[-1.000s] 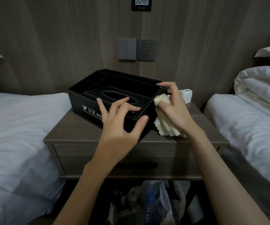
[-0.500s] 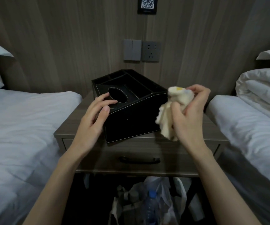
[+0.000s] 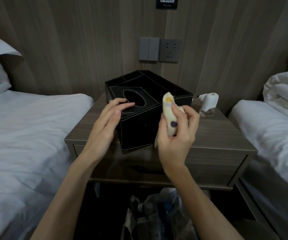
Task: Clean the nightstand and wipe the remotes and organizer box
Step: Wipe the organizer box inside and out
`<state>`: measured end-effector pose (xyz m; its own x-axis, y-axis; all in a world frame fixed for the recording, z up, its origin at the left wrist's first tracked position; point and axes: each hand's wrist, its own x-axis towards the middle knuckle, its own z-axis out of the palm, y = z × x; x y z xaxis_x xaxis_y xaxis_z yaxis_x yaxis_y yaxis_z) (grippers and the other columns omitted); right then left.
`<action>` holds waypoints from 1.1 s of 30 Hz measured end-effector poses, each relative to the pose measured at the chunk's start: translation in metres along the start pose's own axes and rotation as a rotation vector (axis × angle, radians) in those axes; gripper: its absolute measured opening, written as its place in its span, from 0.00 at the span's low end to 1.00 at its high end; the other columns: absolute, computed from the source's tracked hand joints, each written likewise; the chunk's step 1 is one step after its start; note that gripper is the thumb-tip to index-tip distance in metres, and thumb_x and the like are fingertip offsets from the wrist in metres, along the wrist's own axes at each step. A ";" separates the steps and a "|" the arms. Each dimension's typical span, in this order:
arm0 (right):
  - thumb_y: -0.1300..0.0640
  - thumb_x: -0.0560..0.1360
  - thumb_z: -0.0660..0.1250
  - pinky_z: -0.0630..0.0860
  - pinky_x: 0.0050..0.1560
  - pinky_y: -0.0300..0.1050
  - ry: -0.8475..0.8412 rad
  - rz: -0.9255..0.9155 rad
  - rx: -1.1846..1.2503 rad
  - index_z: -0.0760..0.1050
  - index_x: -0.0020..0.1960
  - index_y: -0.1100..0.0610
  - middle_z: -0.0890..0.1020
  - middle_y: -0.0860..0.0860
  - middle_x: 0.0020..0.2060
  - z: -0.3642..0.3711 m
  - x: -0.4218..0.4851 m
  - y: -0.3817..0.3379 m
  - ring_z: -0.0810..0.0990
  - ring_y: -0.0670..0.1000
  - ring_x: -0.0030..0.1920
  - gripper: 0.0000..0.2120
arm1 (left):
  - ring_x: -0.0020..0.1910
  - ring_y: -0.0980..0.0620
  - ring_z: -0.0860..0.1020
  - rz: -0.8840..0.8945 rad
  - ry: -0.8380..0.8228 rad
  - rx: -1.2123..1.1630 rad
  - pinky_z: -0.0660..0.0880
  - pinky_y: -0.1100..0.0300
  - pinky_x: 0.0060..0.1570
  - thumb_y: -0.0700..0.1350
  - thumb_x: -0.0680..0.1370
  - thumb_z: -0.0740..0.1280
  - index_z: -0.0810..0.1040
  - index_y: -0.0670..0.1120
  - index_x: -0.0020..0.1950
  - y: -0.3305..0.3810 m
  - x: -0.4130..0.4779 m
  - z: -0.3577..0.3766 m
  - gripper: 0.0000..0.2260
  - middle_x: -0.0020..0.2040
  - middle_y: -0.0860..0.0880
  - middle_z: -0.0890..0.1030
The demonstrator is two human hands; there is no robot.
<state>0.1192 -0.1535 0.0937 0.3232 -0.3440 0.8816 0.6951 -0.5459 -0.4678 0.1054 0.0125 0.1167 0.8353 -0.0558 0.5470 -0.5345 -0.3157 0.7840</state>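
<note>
Head view: organizer box (image 3: 139,132) sits skewed on the bench (image 3: 217,132), with one bottom corner at 6 o'clock right at the front edge. Only a narrow bare strip runs to the bench edge at 9 o'clock. There is wider open top at 3 o'clock, with a small white plug-in unit (image 3: 208,104) at 2 o'clock, apart from the box. Beds flank both sides, the left bed (image 3: 27,135) close to the bench edge and the right bed (image 3: 269,135) likewise. A plastic bag (image 3: 157,213) lies under the bench at 6 o'clock. Left grip (image 3: 105,125) is released, fingers flat on the box lid beside the oval slot, palm along the left wall. Right grip (image 3: 177,135) is clenched round a rolled pale cloth (image 3: 170,115), held just off the box's right face. Versus 1.0 s ago, the box has been swung from long side on to corner on, and the cloth is off the bench. Versus 0.5 s ago, the cloth is rolled tighter and the plug-in unit is no longer hidden.
</note>
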 end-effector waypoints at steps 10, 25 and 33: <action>0.68 0.68 0.68 0.72 0.58 0.45 -0.335 -0.353 -0.019 0.78 0.56 0.60 0.79 0.58 0.52 -0.009 -0.032 0.008 0.76 0.58 0.52 0.17 | 0.72 0.64 0.63 0.031 -0.043 0.002 0.57 0.74 0.68 0.50 0.82 0.52 0.75 0.57 0.63 0.002 0.001 -0.004 0.15 0.69 0.56 0.70; 0.67 0.69 0.67 0.75 0.54 0.51 -0.080 -0.196 -0.158 0.81 0.56 0.62 0.75 0.57 0.53 -0.051 0.032 0.021 0.76 0.58 0.52 0.16 | 0.72 0.66 0.62 -0.035 -0.022 -0.104 0.59 0.59 0.73 0.50 0.82 0.57 0.75 0.56 0.66 0.002 -0.003 -0.006 0.15 0.72 0.60 0.69; 0.69 0.68 0.70 0.76 0.48 0.42 -0.012 0.014 -0.034 0.82 0.56 0.59 0.77 0.59 0.49 -0.013 0.018 0.003 0.78 0.56 0.48 0.17 | 0.72 0.66 0.62 -0.021 -0.011 -0.057 0.59 0.56 0.74 0.49 0.82 0.56 0.74 0.56 0.66 0.003 -0.002 -0.007 0.14 0.71 0.59 0.70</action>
<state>0.1189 -0.1714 0.1069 0.3409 -0.3429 0.8754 0.6680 -0.5669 -0.4821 0.1010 0.0180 0.1198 0.8474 -0.0603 0.5276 -0.5234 -0.2624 0.8107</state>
